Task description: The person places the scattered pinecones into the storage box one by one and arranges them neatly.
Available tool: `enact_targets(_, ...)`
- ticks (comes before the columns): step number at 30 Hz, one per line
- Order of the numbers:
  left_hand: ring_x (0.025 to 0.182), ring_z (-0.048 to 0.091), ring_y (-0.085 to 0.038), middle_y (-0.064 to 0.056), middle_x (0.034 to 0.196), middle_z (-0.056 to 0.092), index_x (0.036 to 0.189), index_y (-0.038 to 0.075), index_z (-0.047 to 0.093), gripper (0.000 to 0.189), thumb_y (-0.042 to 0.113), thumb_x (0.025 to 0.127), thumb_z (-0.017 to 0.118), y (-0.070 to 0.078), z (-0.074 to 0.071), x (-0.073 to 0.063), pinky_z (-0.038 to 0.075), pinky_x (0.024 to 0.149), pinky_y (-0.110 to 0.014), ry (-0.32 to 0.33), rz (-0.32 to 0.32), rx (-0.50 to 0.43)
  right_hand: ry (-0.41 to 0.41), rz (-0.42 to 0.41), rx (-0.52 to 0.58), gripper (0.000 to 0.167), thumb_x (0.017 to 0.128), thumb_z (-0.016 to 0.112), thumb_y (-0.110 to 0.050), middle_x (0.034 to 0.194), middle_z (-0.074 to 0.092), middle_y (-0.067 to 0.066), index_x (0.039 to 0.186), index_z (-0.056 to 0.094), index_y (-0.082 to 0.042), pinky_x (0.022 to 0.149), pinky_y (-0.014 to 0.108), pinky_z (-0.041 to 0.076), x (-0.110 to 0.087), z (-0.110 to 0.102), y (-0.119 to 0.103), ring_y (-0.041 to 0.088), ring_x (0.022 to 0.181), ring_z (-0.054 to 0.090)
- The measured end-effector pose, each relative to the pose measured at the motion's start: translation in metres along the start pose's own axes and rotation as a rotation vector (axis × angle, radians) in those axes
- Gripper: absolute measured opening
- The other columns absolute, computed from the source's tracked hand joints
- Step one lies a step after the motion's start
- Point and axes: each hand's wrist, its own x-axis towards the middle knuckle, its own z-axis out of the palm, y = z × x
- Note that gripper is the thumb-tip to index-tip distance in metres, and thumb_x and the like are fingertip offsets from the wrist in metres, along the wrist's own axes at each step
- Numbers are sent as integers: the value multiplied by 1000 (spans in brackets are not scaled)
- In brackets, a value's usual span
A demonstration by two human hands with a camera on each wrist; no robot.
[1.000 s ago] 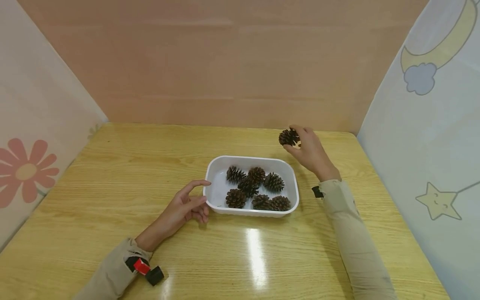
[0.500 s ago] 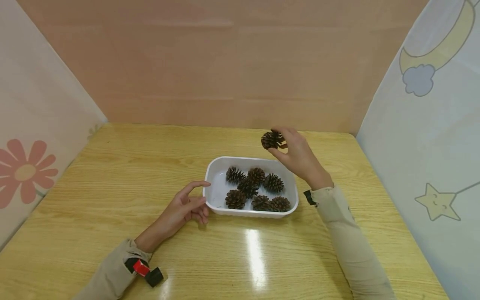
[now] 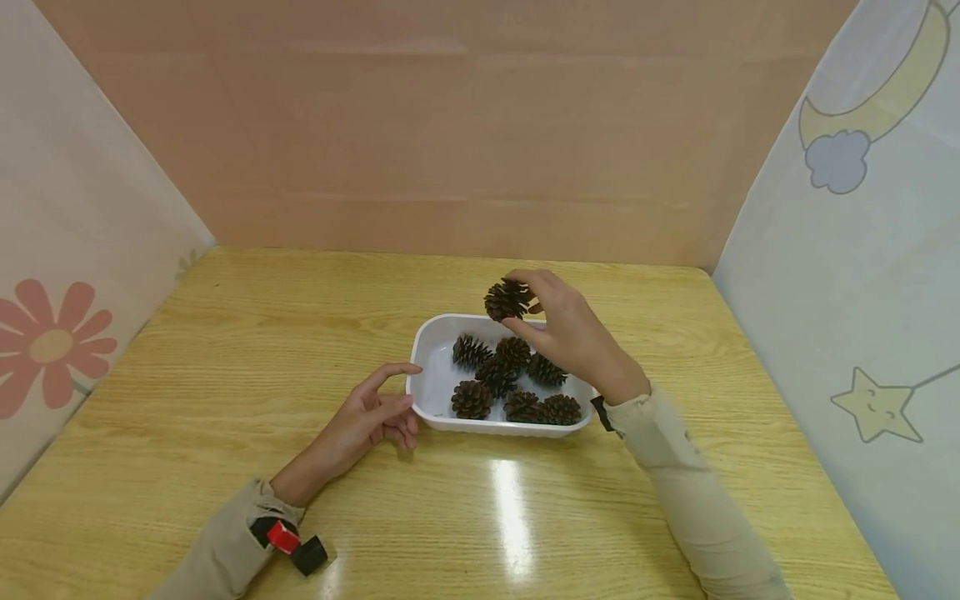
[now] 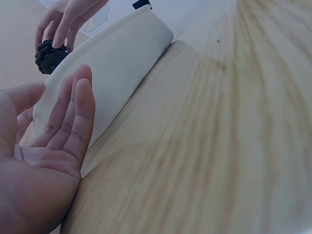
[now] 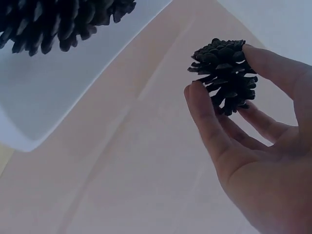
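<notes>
My right hand pinches a brown pine cone between thumb and fingertips, over the back rim of a white plastic tray. In the right wrist view, the held pine cone sits at the fingertips. Several more pine cones lie in the tray, mostly in its middle and right part. My left hand is at the tray's left end, with thumb and index fingertip right at the rim. The left wrist view shows other fingers of that hand fairly straight beside the tray's outer wall.
The tray stands on a wood-grain table. A plain pinkish-brown backdrop rises behind it. White panels with a flower on the left and a star on the right flank the table.
My right hand has carried the pine cone leftward and a little down, from behind the tray's right corner to over its back rim. The left hand and the tray stay put.
</notes>
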Motion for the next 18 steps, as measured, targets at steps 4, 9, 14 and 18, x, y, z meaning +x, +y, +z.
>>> enact_targets(4,69,72,-24,-12,82,71,149,9,35,43,7,107,44,1,1,0,60,62,-35,2,-3,1,-6,-25,3,53,93,73,-19,135,53,12,139,52,-5,98,43,50,-1,5,-11,26,121,55)
enact_targets(9,68,71,-24,-12,81,71,149,7,34,44,7,107,45,2,1,0,60,61,-35,9,-7,7,-53,-19,53,52,92,74,-19,130,52,9,139,53,-9,87,28,56,-3,11,-26,21,110,61)
enact_targets(14,68,71,-24,-12,81,71,148,7,34,43,8,107,45,2,2,-1,60,61,-35,8,-6,10,-119,-51,58,51,91,75,-22,127,58,7,136,55,-6,84,30,56,-7,19,-40,18,106,63)
enact_targets(18,69,71,-24,-12,82,71,148,8,35,42,7,107,44,1,1,0,60,61,-35,-2,2,7,-170,-75,16,50,89,77,-21,124,64,9,131,56,-3,91,36,54,-10,26,-51,20,110,64)
